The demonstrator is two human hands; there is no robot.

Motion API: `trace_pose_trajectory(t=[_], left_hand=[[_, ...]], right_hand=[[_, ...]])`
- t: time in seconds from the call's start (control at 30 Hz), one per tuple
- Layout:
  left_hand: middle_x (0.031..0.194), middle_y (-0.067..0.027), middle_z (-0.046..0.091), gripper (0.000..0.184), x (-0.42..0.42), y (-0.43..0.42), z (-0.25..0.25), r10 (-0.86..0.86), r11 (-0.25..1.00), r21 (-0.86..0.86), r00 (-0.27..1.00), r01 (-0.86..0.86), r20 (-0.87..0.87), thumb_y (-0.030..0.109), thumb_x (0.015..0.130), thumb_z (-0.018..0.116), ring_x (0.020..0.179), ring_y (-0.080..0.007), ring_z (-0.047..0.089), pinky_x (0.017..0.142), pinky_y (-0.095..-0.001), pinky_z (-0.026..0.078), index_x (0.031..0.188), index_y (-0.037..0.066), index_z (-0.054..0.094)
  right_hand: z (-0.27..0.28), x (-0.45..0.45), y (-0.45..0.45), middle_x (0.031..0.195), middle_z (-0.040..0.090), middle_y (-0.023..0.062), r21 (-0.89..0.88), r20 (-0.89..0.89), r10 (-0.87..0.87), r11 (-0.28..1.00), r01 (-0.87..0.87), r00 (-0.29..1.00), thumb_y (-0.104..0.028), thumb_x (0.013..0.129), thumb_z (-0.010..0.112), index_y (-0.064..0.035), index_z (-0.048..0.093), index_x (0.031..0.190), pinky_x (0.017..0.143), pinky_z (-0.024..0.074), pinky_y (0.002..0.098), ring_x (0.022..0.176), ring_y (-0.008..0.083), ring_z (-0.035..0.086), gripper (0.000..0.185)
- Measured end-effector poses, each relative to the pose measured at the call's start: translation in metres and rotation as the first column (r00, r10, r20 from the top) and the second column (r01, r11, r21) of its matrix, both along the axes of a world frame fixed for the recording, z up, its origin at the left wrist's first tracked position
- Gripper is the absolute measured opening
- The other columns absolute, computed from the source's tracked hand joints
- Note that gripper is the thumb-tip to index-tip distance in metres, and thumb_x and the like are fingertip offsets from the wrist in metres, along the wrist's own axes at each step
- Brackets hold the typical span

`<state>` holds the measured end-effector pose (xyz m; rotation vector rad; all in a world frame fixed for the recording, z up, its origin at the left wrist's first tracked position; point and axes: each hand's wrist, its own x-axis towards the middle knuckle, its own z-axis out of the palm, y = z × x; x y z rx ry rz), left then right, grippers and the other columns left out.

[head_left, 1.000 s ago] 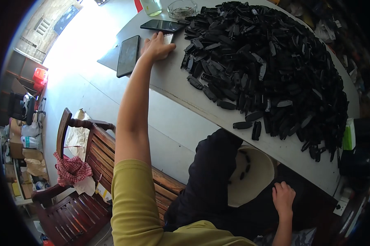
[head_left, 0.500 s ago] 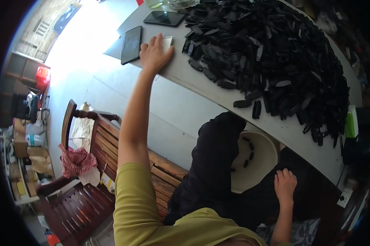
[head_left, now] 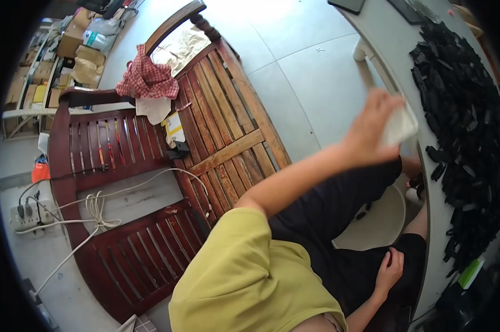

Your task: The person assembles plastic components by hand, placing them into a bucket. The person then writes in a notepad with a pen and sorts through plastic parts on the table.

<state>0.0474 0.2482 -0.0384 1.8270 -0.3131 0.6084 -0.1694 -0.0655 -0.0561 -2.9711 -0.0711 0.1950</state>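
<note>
My left hand, blurred by motion, is closed on a small whitish rectangular item, held in the air beside the table edge. Its kind is not clear through the blur. Resting on my dark-clothed thigh, my right hand holds nothing, its fingers loosely bent and lying on the cloth. A large heap of small black plastic pieces covers much of the grey table. Between my legs stands a cream bucket with a few black pieces in it.
To the left is a slatted wooden bench with a red checked cloth on its arm. A power strip with white cables lies beyond. A dark phone lies at the table's far end, and a green-and-white box sits near the heap.
My left hand has lifted the whitish item off the table and brought it back toward my body. The view has swung left toward the bench. My right hand stays on my thigh.
</note>
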Motion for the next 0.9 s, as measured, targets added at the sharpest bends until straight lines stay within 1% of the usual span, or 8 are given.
trace_pose_trajectory(t=[0.07,0.23,0.37,0.47,0.57,0.7,0.77,0.9], left_hand=[[0.114,-0.0201,0.038,0.075,-0.05,-0.014,-0.008,-0.184,0.983,-0.01,0.969,0.185,-0.164,0.014,0.055,0.068,0.105,-0.0384,0.045,0.085,-0.0392,0.045,0.126,0.01,0.042],[0.119,-0.022,0.039,0.081,-0.133,-0.04,-0.012,-0.535,0.811,0.115,0.807,0.573,-0.247,0.022,0.057,0.072,0.106,-0.0379,0.045,0.092,-0.0408,0.039,0.131,0.009,0.041],[0.118,-0.0217,0.041,0.081,-0.148,-0.053,0.001,-0.593,0.748,0.171,0.761,0.642,-0.262,0.02,0.058,0.074,0.104,-0.0368,0.046,0.09,-0.0417,0.041,0.133,0.013,0.043],[0.119,-0.0217,0.04,0.084,-0.148,-0.059,0.007,-0.63,0.628,0.308,0.699,0.715,-0.338,0.016,0.055,0.076,0.105,-0.0381,0.045,0.089,-0.0424,0.042,0.132,0.011,0.043],[0.118,-0.023,0.041,0.08,-0.152,-0.077,0.008,-0.687,0.604,0.304,0.675,0.737,-0.271,0.014,0.057,0.075,0.101,-0.0382,0.047,0.084,-0.0422,0.042,0.13,0.009,0.043],[0.118,-0.0242,0.04,0.071,-0.158,-0.111,0.015,-0.916,0.315,0.602,0.402,0.734,-0.011,0.011,0.054,0.076,0.101,-0.0397,0.048,0.081,-0.0434,0.044,0.117,0.002,0.046],[0.119,-0.0246,0.039,0.079,-0.177,-0.118,0.017,-0.869,0.388,0.438,0.48,0.811,-0.12,0.011,0.055,0.077,0.101,-0.0406,0.048,0.081,-0.0444,0.044,0.125,0.002,0.042],[0.118,-0.0229,0.039,0.094,-0.206,-0.143,0.04,-0.954,0.223,0.384,0.282,0.896,-0.105,0.008,0.057,0.077,0.1,-0.0384,0.049,0.08,-0.0421,0.046,0.139,0.004,0.03]], right_hand=[[0.017,0.013,0.027,0.099,0.057,0.0089,0.448,-0.051,-0.118,0.885,0.129,0.992,-0.013,0.086,0.056,-0.0019,0.058,0.111,0.067,0.043,0.0277,0.08,0.0189,0.055,0.028],[0.027,0.012,0.075,0.12,0.052,0.0153,0.874,-0.141,-0.251,0.422,0.239,0.958,-0.021,0.085,0.057,0.0063,0.044,0.126,0.084,0.0437,0.0292,0.101,0.0181,0.054,0.051],[0.04,-0.001,0.096,0.105,0.063,0.015,0.78,-0.113,-0.375,0.54,0.316,0.92,-0.01,0.077,0.064,0.0029,0.058,0.11,0.088,0.0439,0.036,0.097,0.0223,0.06,0.037],[0.047,-0.017,0.09,0.095,0.063,0.0102,0.793,0.065,-0.612,0.511,0.331,0.788,-0.011,0.075,0.07,0.002,0.051,0.114,0.063,0.0483,0.0266,0.077,0.0154,0.061,0.044],[0.079,-0.031,0.077,0.123,0.047,0.0182,0.389,0.471,-0.479,0.867,0.313,0.741,-0.015,0.069,0.074,0.0016,0.044,0.121,0.071,0.0504,0.0309,0.094,0.0292,0.057,0.063],[0.084,-0.083,0.07,0.137,0.031,0.0271,0.331,0.6,-0.473,0.881,0.338,0.645,-0.018,0.064,0.077,-0.0116,0.031,0.138,0.083,0.0455,0.0444,0.106,0.0388,0.049,0.088],[0.091,-0.109,0.07,0.136,0.032,0.0274,0.319,0.668,-0.541,0.828,0.461,0.511,-0.018,0.065,0.076,-0.0105,0.03,0.138,0.082,0.0457,0.0455,0.104,0.0396,0.049,0.087],[0.108,-0.153,0.068,0.125,0.046,0.015,0.358,0.592,-0.717,0.643,0.677,0.368,-0.017,0.074,0.07,-0.011,0.031,0.139,0.076,0.0507,0.0346,0.096,0.0261,0.058,0.077]])
